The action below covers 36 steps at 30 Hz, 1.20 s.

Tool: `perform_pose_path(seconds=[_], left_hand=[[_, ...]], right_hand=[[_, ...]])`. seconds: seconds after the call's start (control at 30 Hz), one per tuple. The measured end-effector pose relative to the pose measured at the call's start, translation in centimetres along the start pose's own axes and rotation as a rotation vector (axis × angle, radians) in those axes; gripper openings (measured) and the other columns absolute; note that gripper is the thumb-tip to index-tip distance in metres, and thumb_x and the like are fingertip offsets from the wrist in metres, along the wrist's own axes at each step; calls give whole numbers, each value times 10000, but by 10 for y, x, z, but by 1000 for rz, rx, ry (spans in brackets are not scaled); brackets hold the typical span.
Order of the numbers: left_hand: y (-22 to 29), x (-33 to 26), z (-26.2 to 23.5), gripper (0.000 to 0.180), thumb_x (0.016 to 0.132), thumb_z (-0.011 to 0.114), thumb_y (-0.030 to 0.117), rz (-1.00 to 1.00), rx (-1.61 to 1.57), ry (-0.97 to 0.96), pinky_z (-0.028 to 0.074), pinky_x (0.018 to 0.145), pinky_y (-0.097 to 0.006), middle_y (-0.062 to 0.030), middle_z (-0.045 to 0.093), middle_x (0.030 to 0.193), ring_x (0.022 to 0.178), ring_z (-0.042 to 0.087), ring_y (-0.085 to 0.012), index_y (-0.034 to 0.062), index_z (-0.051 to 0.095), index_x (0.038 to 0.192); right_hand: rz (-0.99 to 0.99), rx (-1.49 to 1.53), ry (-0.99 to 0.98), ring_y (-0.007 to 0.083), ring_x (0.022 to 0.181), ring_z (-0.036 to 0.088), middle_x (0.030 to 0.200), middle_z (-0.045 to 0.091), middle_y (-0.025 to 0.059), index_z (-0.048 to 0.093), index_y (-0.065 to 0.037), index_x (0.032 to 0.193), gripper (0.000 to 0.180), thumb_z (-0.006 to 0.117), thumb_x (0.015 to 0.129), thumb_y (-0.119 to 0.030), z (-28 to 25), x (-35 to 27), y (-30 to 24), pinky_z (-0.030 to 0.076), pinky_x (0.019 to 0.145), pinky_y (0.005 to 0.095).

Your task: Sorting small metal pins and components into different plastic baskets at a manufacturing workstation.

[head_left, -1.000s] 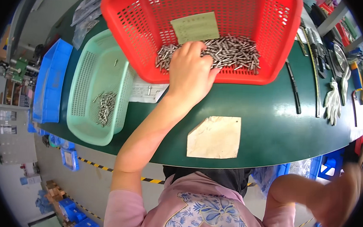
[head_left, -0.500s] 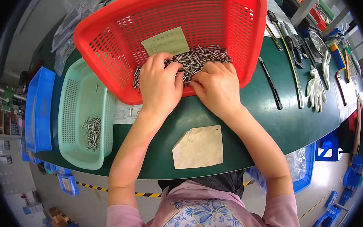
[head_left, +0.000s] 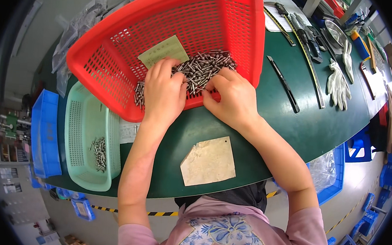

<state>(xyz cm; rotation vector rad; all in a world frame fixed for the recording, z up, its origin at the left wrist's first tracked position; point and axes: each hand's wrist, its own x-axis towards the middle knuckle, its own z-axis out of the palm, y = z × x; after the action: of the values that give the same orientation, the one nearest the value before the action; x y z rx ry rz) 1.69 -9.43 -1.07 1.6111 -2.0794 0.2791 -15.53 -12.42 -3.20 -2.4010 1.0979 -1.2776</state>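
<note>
Inside the big red plastic basket (head_left: 166, 19), a heap of small metal screw-like pins (head_left: 201, 71) lies along the near side. My left hand (head_left: 165, 93) reaches over the near rim, its fingers curled down onto the left part of the heap. What those fingertips hold, if anything, is hidden. At the right part of the heap, my right hand (head_left: 233, 98) has its thumb and forefinger pinched together at the front edge of the pins. Too little shows between them to name. A pale paper slip (head_left: 163, 52) rests in the basket behind my left hand.
Left of the red basket stands a light green basket (head_left: 81, 178) with a few pins (head_left: 98, 154), beside a blue bin (head_left: 46, 133). A worn beige card (head_left: 209, 161) lies near the table edge. To the right are a knife (head_left: 283, 84), a steel ruler (head_left: 308, 62) and white gloves (head_left: 338, 86).
The scene has shifted a little left in view. My right hand has drawn back slightly from the heap, and its thumb and forefinger now show pinched. My left hand stays over the pins.
</note>
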Motion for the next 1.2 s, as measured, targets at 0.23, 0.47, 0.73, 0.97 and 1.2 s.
perform_pose_path(seconds=[0.23,0.47,0.73,0.97,1.2], left_hand=[[23,-29,-17,137,831,688,122,-641,-1069,27,481,803,-312,-59,635,1020,930,599,-166,18,671,920],[20,-64,-20,191,922,596,157,-916,-1789,-144,512,830,-305,-57,657,981,922,620,-142,18,639,1045],[27,-74,-27,225,893,623,175,-1078,-1703,-41,551,722,-271,-74,655,978,911,633,-153,3,631,1039],[33,-67,-20,211,860,666,183,-1051,-1766,-129,526,656,-236,-46,657,930,867,628,-118,9,657,977],[32,-68,-23,188,862,657,191,-1027,-1735,-114,536,638,-255,-46,652,903,843,622,-117,21,661,942]], right_hand=[[20,152,174,217,655,583,691,522,26,571,-103,678,158,727,660,-121,-3,-1,-20,476,514,334],[-224,141,132,202,577,539,687,507,26,561,-98,668,190,733,585,-101,-2,-7,-27,455,482,322],[-283,149,-22,259,734,599,794,588,66,673,-92,871,270,752,624,-165,1,0,-16,467,628,368],[-185,-156,-226,250,850,557,880,571,62,682,-51,932,236,719,710,-123,-4,8,-7,406,755,376],[-198,-27,-179,231,850,576,904,600,71,661,-32,882,207,712,688,-80,-6,11,-14,416,775,335]])
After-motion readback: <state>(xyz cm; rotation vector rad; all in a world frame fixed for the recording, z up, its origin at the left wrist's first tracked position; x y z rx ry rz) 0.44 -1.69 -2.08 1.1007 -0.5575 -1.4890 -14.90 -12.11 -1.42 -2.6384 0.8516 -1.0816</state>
